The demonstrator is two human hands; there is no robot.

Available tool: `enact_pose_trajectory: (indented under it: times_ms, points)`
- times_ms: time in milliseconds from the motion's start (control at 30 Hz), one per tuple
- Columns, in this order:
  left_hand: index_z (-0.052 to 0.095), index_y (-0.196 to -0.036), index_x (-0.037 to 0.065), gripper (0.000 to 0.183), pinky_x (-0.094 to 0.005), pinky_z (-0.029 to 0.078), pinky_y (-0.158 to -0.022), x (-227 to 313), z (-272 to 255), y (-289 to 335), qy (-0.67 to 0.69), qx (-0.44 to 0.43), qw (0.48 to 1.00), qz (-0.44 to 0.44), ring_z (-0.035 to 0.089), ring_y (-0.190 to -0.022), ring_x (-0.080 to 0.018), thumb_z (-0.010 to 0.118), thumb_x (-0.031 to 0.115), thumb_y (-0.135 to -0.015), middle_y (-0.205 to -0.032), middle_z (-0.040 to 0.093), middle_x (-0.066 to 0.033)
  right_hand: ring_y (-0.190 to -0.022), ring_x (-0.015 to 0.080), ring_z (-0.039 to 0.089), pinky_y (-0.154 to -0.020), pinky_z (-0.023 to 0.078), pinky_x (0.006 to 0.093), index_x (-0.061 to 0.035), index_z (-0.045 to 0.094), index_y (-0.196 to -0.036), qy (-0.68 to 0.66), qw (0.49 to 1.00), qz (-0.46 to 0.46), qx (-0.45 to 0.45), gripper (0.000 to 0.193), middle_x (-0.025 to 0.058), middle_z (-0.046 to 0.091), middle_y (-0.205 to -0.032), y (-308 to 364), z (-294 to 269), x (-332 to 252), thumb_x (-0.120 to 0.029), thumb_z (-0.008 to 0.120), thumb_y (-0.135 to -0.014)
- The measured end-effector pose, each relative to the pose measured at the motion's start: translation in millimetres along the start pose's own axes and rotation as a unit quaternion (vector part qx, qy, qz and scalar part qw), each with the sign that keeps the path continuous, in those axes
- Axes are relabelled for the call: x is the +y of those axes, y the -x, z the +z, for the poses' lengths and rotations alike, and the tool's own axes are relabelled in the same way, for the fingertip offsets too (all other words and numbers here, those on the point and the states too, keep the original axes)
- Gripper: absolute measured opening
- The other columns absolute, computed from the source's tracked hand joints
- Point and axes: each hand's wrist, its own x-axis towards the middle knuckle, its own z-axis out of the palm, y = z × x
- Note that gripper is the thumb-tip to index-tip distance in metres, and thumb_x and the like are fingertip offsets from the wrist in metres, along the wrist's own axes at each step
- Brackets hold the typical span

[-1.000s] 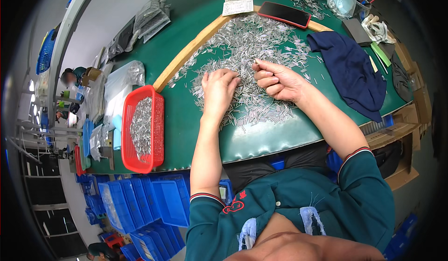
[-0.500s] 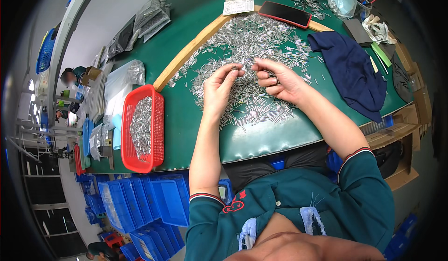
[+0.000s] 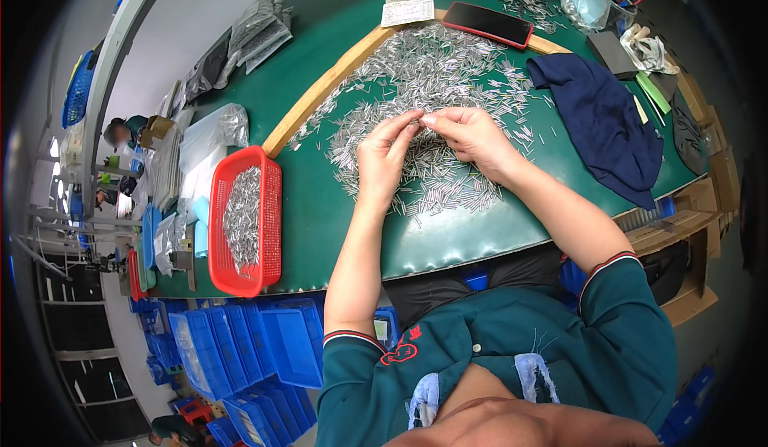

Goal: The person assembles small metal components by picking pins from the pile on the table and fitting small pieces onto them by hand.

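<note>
Left hand [image 3: 381, 157] and right hand [image 3: 482, 147] half-curled, fingertips meeting above metal pin heap [image 3: 440, 67]; unclear whether either pinches pin. Red basket [image 3: 273, 231] with pins left of heap, navy cloth [image 3: 604, 127] right, phone [image 3: 488, 25] beyond.

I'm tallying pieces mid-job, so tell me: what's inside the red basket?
The red basket holds a heap of thin silvery pieces. Only the heap's upper layer shows; whatever lies beneath is covered.

Slim silvery pins [image 3: 440, 67], apparently metal, lie loose in a wide, jumbled heap on the green table [image 3: 312, 199].
</note>
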Motion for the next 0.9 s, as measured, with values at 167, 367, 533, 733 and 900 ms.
enact_pose_trajectory:
  times_ms: [167, 367, 533, 733, 900]
  points:
    - [0.063, -0.097, 0.012, 0.021, -0.0312, 0.041, -0.08, -5.5, 0.8, 0.1, -0.279, 0.029, 0.943, 0.181, 0.058, -0.076, -0.0166, 0.059, 0.008, -0.077, -0.08, 0.061, -0.0037, -0.061, 0.0008, 0.045, -0.053, 0.035, 0.0152, -0.0017, 0.062, -0.09, 0.093, 0.983, -0.157, 0.028, 0.024, -0.0027, 0.056, -0.072, -9.3, 2.5, 15.1, -0.024, 0.061, -0.08]
    - [0.061, -0.098, 0.01, 0.023, -0.0344, 0.038, -0.082, -0.6, 7.1, 4.5, -0.316, 0.024, 0.933, 0.171, 0.056, -0.072, -0.0193, 0.061, 0.015, -0.075, -0.073, 0.059, -0.0038, -0.053, -0.0005, 0.039, -0.043, 0.029, 0.0147, -0.0022, 0.057, -0.085, -0.062, 0.998, 0.026, -0.006, 0.019, -0.0049, 0.048, -0.064, -5.2, -3.6, 1.1, -0.021, 0.059, -0.082]
    - [0.06, -0.101, 0.009, 0.027, -0.0325, 0.039, -0.077, 0.6, 8.5, 4.2, -0.306, 0.03, 0.93, 0.2, 0.053, -0.068, -0.0209, 0.063, 0.012, -0.074, -0.069, 0.055, -0.005, -0.045, -0.0007, 0.032, -0.03, 0.016, 0.0114, -0.0084, 0.049, -0.081, -0.298, 0.931, 0.195, -0.084, 0.014, -0.0058, 0.036, -0.058, -8.5, -9.1, 3.3, -0.021, 0.052, -0.086]
    - [0.059, -0.101, 0.009, 0.027, -0.0349, 0.038, -0.082, 2.0, 7.8, 4.4, -0.35, 0.036, 0.904, 0.243, 0.054, -0.067, -0.0186, 0.061, 0.017, -0.075, -0.068, 0.055, -0.0037, -0.045, -0.0005, 0.033, -0.028, 0.017, 0.0117, -0.0084, 0.046, -0.076, -0.375, 0.882, 0.249, -0.14, 0.019, -0.0048, 0.037, -0.058, -11.1, -11.7, 6.3, -0.024, 0.051, -0.087]
    - [0.058, -0.103, 0.008, 0.028, -0.0334, 0.039, -0.08, 6.8, 8.5, 5.5, -0.359, 0.027, 0.901, 0.244, 0.052, -0.065, -0.0192, 0.061, 0.012, -0.075, -0.068, 0.053, -0.0049, -0.045, -0.0004, 0.033, -0.028, 0.018, 0.0115, -0.0075, 0.046, -0.076, -0.389, 0.872, 0.257, -0.149, 0.022, -0.0045, 0.037, -0.058, -11.7, -13.8, 8.4, -0.026, 0.05, -0.087]
